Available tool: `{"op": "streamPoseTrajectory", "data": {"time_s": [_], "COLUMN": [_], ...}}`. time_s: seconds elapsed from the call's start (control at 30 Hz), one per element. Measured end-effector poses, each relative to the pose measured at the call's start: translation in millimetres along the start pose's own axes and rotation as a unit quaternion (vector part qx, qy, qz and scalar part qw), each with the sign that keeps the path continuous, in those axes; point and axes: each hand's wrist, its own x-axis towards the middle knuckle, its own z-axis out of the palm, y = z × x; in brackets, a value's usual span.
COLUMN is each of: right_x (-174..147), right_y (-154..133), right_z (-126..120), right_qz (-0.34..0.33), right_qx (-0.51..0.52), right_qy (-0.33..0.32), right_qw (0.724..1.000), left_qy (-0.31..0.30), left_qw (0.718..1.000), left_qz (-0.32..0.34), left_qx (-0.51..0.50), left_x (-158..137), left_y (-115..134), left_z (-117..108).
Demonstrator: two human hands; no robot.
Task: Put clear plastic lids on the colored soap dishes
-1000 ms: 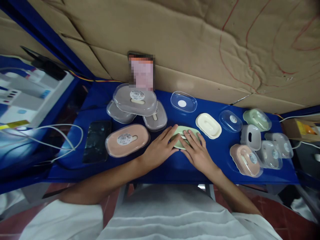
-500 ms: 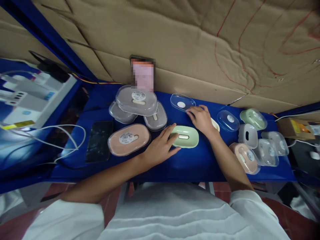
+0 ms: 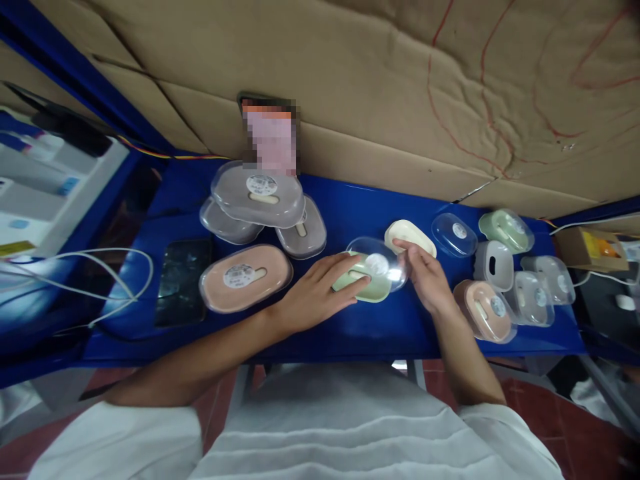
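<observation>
My left hand (image 3: 320, 291) lies with fingers stretched over the left end of a light green oval plastic dish (image 3: 376, 291), which has a cream slot piece in its middle. My right hand (image 3: 425, 273) pinches the right edge of a clear oval plastic lid (image 3: 360, 247) bearing a round white label. That lid is tilted over the green dish and overlaps it in view; I cannot tell if they touch. Just behind the right hand sits a cream oval dish (image 3: 407, 233). To the left hand's left is a peach oval box (image 3: 270, 267) with a clear cover and label.
Grey lidded boxes (image 3: 235, 200) are piled at back left, with a dark phone (image 3: 183, 283) in front. Another clear lid (image 3: 443, 237) and several boxes, including a green one (image 3: 500, 227) and a peach one (image 3: 480, 327), stand right. Cardboard (image 3: 375, 87) lines the back.
My right hand has picked up the clear lid from the back of the table and brought it toward me, over the green dish. The left hand stays at the dish; the view has shifted slightly.
</observation>
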Motion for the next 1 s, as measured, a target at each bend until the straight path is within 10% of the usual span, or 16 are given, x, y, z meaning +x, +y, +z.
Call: {"op": "streamPoseTrajectory", "data": {"time_s": [0.17,0.33,0.43,1.0], "right_x": [-28,-49,-55,-63], "right_y": [0,7,17,31], "right_z": [20,19,19,27], "right_qz": [-0.205,-0.326,-0.358,-0.402], "right_qx": [-0.274,-0.423,-0.467,-0.457], "right_qy": [0.023,-0.147,-0.140,-0.095], "right_qw": [0.939,0.832,0.796,0.788], "left_qy": [0.000,0.007,-0.008,-0.046], "left_qw": [1.000,1.000,1.000,0.998], "left_qz": [0.004,-0.014,-0.017,-0.020], "left_qx": [0.016,-0.006,-0.007,-0.041], "left_x": [-3,-4,-2,-6], "left_y": [-4,-5,-5,-12], "left_z": [6,8,6,0]}}
